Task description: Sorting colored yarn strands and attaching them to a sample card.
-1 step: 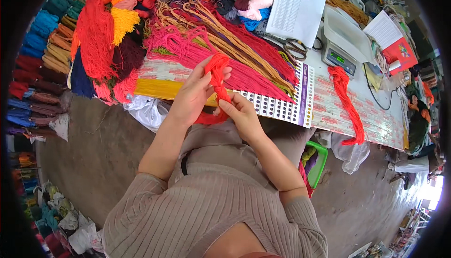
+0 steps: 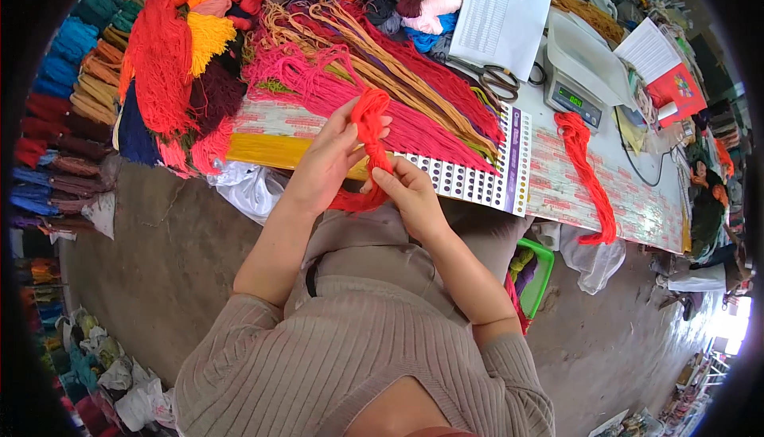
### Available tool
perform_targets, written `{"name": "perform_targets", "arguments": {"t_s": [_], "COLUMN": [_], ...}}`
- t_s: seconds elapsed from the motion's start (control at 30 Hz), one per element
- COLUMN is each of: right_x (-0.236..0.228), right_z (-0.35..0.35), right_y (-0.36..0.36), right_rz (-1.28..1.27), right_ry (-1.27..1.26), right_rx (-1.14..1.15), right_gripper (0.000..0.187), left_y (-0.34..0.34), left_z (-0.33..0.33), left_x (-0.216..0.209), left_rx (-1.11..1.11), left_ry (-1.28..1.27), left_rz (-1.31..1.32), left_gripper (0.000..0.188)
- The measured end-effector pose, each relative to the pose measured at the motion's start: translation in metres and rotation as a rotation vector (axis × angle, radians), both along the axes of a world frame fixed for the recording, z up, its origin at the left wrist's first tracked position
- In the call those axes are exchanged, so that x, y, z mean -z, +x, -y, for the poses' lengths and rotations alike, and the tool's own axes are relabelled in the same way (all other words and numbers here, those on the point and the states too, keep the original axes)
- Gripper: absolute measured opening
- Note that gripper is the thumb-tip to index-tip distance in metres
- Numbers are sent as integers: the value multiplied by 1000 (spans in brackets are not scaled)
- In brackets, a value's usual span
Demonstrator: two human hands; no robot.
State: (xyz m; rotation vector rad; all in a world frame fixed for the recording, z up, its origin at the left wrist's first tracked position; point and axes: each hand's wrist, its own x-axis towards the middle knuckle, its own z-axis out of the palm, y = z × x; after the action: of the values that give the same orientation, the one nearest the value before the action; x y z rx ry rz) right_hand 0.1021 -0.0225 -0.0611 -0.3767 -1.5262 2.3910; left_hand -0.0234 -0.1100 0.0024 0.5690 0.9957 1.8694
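A bright red-orange skein of yarn (image 2: pixel 369 115) is held up between my hands, just over the table's near edge. My left hand (image 2: pixel 322 162) is closed around its upper part, where a loop stands up past the thumb and fingertips. Lower down, my right hand (image 2: pixel 404 190) pinches the twisted part between thumb and fingers. The loose lower end of the skein curves below my hands, above my lap. Beyond it, long pink strands (image 2: pixel 382 122) lie across the table, beside a printed card with rows of dark holes (image 2: pixel 469 186).
A second red-orange skein (image 2: pixel 587 178) lies at the right, reaching the table edge. Behind it stands a digital scale (image 2: pixel 574 103) with a white tray. Black-handled scissors (image 2: pixel 501 83) lie beside a printed sheet (image 2: pixel 503 15). Heaped yarn (image 2: pixel 163 63) hangs at the left; a green basket (image 2: pixel 543 278) is below.
The lit reading on the scale has changed. My hands and the skein have barely shifted.
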Motion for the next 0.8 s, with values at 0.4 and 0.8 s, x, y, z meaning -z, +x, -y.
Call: {"name": "perform_targets", "arguments": {"t_s": [0.4, 0.8], "right_x": [4, 3], "right_z": [1, -9], "right_y": [8, 12], "right_rz": [-5, -95], "right_ry": [41, -2], "right_rx": [167, 356], "right_gripper": [22, 14], "left_y": [7, 2], "left_z": [9, 15], "left_x": [17, 11], "left_rx": [-49, -159], "left_ry": [-106, -266], "left_rz": [-386, -722], "left_gripper": [69, 63]}}
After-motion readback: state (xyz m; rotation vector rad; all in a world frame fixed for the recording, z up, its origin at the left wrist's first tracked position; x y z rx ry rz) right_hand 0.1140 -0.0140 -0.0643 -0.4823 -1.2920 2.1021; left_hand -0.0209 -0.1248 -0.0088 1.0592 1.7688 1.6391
